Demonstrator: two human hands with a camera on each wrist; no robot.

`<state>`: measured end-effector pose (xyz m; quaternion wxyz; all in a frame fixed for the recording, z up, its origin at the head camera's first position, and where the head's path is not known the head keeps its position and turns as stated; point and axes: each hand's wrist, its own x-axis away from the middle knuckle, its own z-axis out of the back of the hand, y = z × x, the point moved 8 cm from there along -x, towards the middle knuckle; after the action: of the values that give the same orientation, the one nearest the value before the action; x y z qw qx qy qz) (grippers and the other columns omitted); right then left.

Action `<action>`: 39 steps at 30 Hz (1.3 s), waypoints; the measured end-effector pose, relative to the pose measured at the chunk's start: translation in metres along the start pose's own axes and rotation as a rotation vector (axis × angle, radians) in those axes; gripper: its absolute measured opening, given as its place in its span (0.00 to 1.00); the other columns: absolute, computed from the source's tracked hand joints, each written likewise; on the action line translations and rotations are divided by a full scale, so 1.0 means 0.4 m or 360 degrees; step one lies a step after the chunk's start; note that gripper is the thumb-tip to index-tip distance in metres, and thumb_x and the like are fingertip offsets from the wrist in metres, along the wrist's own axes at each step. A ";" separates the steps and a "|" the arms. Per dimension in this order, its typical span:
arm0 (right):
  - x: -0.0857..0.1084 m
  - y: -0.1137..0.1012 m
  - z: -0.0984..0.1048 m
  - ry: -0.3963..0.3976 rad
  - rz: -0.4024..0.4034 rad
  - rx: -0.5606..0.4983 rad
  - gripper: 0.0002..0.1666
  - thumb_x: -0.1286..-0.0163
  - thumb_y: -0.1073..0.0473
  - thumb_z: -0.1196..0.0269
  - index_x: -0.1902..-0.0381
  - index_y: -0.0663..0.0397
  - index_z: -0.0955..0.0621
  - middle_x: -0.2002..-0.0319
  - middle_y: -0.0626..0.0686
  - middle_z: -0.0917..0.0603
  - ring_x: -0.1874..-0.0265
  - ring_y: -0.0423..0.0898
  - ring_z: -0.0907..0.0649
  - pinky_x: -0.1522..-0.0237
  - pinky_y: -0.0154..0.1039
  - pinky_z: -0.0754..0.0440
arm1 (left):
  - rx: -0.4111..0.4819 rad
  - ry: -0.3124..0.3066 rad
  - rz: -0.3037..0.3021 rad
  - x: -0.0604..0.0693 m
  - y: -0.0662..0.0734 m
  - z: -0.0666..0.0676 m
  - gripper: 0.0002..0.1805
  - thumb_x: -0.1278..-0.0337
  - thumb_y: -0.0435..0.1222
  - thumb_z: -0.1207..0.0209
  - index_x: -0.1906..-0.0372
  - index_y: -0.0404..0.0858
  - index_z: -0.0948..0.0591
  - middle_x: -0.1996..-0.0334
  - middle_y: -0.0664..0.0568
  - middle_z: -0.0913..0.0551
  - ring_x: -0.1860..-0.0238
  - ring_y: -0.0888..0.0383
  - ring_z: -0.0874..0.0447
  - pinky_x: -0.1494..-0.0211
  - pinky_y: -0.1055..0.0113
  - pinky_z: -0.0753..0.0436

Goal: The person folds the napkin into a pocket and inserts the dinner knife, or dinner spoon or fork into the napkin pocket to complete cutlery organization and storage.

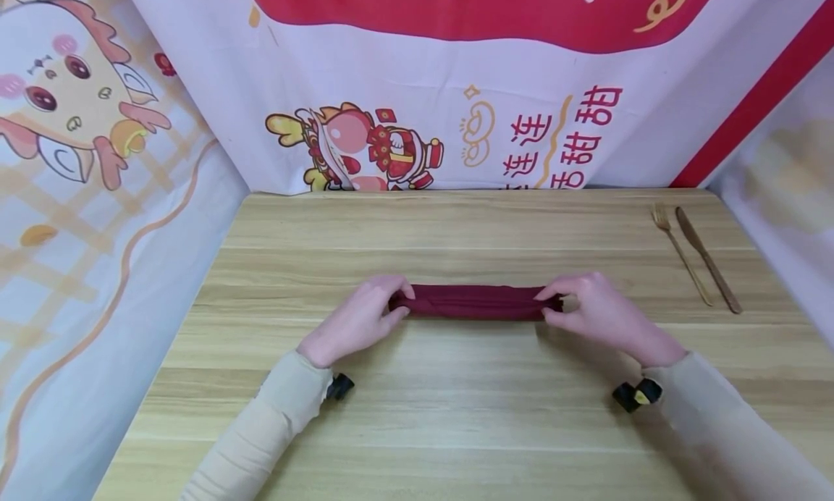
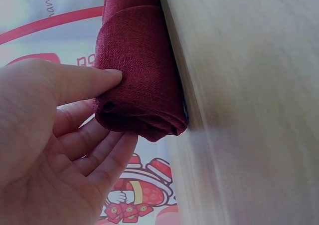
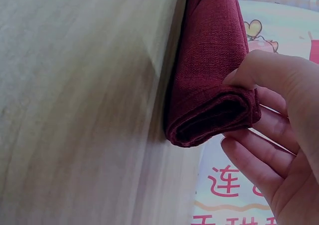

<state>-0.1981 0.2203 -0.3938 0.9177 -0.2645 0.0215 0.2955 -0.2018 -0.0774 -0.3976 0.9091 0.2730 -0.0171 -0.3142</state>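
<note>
A dark red cloth napkin (image 1: 478, 301), rolled into a flat tube, lies crosswise on the wooden table. Its left end is pinched by my left hand (image 1: 365, 314), thumb on top and fingers behind. My right hand (image 1: 596, 311) holds the opposite end in a similar way. The left wrist view shows the thumb on the roll (image 2: 142, 70) and the fingertips behind its folded end. In the right wrist view, the open layers of the cloth (image 3: 212, 60) show at the end beside my thumb.
At the right side of the wooden table (image 1: 456, 414) lie a gold fork (image 1: 680, 253) and a gold knife (image 1: 708, 258), side by side. A printed white and red cloth (image 1: 417, 74) hangs along the back edge. More printed cloth hangs at the left (image 1: 130, 269).
</note>
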 end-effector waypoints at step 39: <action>-0.035 0.052 0.127 0.0375 -0.0373 -0.0342 0.07 0.32 0.61 0.31 0.57 0.50 0.13 0.61 0.49 0.12 0.57 0.48 0.16 0.53 0.48 0.24 | 0.0249 0.0379 -0.0116 -0.054 0.022 0.116 0.09 0.26 0.31 0.43 0.46 0.36 0.21 0.52 0.50 0.18 0.55 0.57 0.20 0.51 0.55 0.18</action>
<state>-0.2270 0.2526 -0.3575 0.9035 -0.3945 0.0661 0.1542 -0.2238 -0.0816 -0.3506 0.8686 0.3789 0.0764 -0.3101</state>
